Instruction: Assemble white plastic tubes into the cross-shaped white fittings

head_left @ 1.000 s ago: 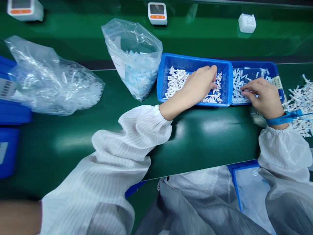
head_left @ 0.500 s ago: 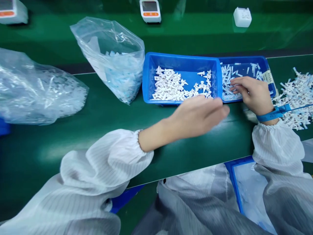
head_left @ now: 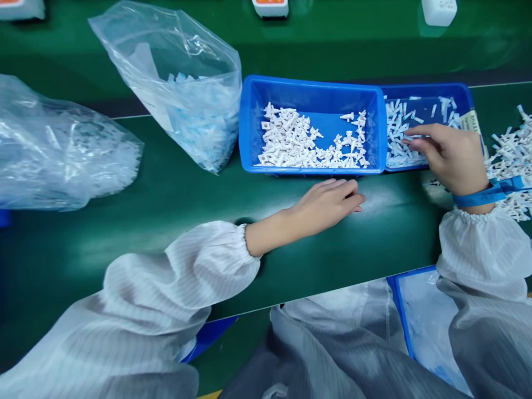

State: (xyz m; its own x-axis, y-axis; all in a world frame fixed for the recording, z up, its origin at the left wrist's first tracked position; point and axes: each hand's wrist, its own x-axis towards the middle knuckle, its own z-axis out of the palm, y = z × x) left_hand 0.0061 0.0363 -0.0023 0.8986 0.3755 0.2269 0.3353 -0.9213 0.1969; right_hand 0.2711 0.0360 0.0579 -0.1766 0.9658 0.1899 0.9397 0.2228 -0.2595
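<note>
My left hand (head_left: 328,205) rests low over the green table, just in front of a blue bin (head_left: 311,88) of small white plastic fittings (head_left: 286,138). Its fingers are curled together; whatever they hold, if anything, is hidden. Over the shallower blue tray (head_left: 432,91) at right, my right hand (head_left: 455,158) has its thumb and forefinger pinched on a small light-blue plastic piece (head_left: 408,138). Similar pieces (head_left: 397,119) lie scattered in that tray. A blue band (head_left: 482,195) circles my right wrist.
A clear bag of light-blue pieces (head_left: 203,116) stands left of the bin. Farther left lies another clear bag of whitish pieces (head_left: 83,155). A loose pile of white and blue parts (head_left: 513,155) sits at far right. White devices (head_left: 271,8) line the back.
My left hand has moved left and down, away from the bin's front rim. My right hand stays at the tray. The view has shifted slightly.
</note>
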